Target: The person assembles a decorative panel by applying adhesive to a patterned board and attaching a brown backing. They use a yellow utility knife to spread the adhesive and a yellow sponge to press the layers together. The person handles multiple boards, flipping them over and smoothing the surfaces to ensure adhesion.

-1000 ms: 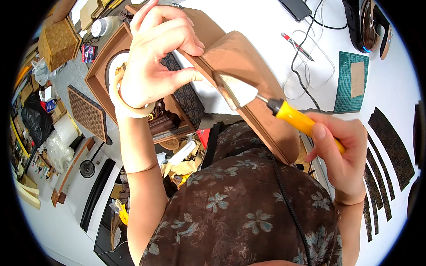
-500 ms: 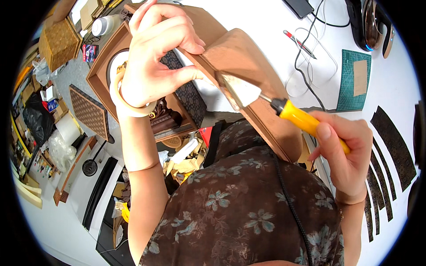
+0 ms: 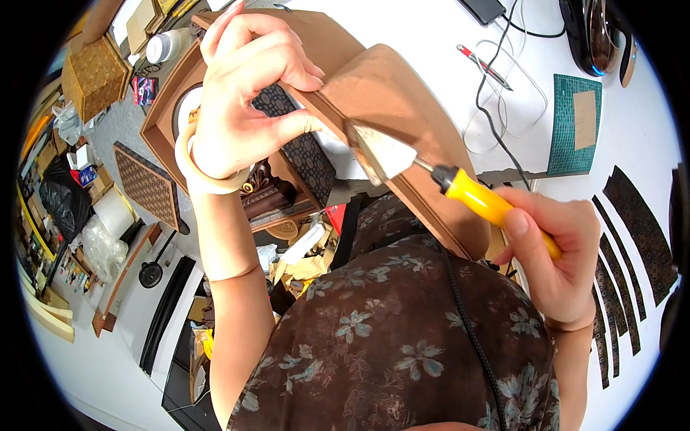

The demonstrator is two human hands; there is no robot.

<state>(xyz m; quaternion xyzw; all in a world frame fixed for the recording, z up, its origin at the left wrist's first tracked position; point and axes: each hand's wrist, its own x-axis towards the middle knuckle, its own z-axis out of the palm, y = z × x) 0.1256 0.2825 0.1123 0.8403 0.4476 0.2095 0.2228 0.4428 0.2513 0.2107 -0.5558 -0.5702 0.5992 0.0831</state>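
My right hand (image 3: 550,248) grips the yellow handle of a small pointed trowel (image 3: 392,152). The trowel's triangular metal blade lies against the edge of a brown, leather-like panel piece (image 3: 424,115) with a raised, curved flap. My left hand (image 3: 255,93) pinches that piece's upper edge between thumb and fingers, and a pale bangle circles the wrist. The lower end of the piece rests against my patterned clothing. Behind my left hand stands an open brown box (image 3: 162,122) with a dark patterned panel (image 3: 309,161) and a dark brown object (image 3: 269,194) inside.
A green cutting mat (image 3: 568,154) with a tan strip, a red-and-grey pen (image 3: 485,68) and tangled cables lie on the white table. Several dark patterned strips (image 3: 618,284) are at the right. A white bottle (image 3: 164,47) stands at the upper left; scraps fill a bin below.
My right hand and the trowel have shifted slightly left and up along the panel's edge. My left hand keeps its hold, moving slightly left.
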